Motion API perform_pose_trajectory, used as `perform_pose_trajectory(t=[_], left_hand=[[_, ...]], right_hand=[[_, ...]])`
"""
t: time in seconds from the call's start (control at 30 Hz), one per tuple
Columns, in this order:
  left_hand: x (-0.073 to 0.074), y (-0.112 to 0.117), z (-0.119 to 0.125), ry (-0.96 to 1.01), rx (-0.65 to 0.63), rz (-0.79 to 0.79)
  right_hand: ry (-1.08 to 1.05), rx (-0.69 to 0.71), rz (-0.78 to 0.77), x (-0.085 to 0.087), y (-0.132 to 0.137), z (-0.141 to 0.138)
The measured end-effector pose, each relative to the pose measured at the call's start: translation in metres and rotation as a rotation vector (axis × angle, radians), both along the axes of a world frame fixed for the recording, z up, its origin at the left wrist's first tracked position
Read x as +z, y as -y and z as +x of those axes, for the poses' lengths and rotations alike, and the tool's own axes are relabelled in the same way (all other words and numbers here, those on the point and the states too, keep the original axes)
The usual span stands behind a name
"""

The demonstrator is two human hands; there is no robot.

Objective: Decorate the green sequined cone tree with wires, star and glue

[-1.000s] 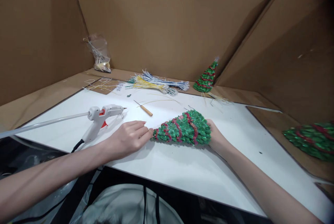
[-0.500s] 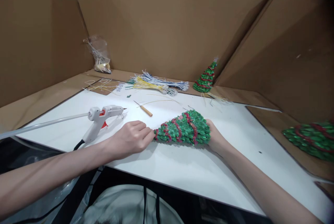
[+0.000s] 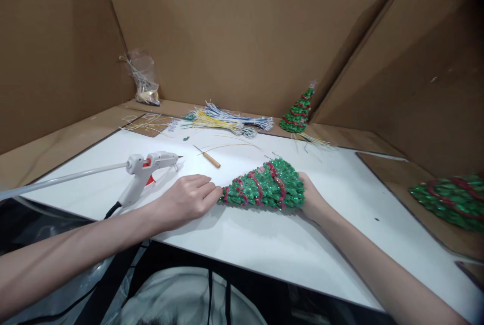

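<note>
A green glittery miniature Christmas tree (image 3: 264,183) with red garland lies on its side, its tip pointing left. My left hand (image 3: 194,196) is closed at the narrow tip, fingers pinched together there. At the wide base, my right hand (image 3: 310,196) grips from the far right; its fingers are hidden behind and inside the tree. Thin dark wire ends stick up behind the base. Left of my left hand rests a white hot glue gun (image 3: 145,173) with a long glue stick in its back. An awl (image 3: 212,159) with a wooden handle lies beyond the hands.
Bundles of yellow, white and blue wires (image 3: 227,120) lie at the back. A second small tree (image 3: 298,113) stands behind on the right, and another tree (image 3: 449,201) lies at the right edge. A clear plastic bag (image 3: 145,80) leans in the back left corner. Cardboard walls (image 3: 242,37) enclose the white table.
My left hand has shifted very slightly left at the tip, and a little more of the tip shows. The tree and my right hand look almost unchanged.
</note>
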State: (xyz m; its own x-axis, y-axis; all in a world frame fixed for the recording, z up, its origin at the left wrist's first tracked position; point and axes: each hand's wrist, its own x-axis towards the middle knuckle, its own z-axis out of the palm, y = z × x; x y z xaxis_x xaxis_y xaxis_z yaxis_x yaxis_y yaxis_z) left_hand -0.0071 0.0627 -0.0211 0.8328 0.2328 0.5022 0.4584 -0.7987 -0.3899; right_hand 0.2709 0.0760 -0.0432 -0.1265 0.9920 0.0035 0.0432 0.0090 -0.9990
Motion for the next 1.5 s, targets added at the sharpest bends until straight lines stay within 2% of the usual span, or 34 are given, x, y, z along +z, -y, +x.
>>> perform_pose_trajectory(t=[0.23, 0.43, 0.87, 1.13, 1.5], left_hand=[[-0.001, 0.000, 0.000, 0.014, -0.025, 0.058], [0.002, 0.002, 0.004, -0.040, -0.001, 0.058], [0.002, 0.000, 0.003, -0.057, -0.026, 0.007], [0.005, 0.001, 0.004, -0.097, -0.002, -0.008], [0.010, 0.002, 0.006, -0.129, 0.045, -0.038]], right_hand=[[0.039, 0.001, -0.003, 0.004, 0.000, -0.002], [0.008, -0.009, -0.042, 0.002, 0.000, -0.002], [-0.005, -0.006, -0.015, 0.000, 0.001, -0.002], [-0.002, -0.058, -0.060, -0.003, -0.002, -0.001], [-0.029, -0.127, -0.008, -0.009, -0.002, -0.004]])
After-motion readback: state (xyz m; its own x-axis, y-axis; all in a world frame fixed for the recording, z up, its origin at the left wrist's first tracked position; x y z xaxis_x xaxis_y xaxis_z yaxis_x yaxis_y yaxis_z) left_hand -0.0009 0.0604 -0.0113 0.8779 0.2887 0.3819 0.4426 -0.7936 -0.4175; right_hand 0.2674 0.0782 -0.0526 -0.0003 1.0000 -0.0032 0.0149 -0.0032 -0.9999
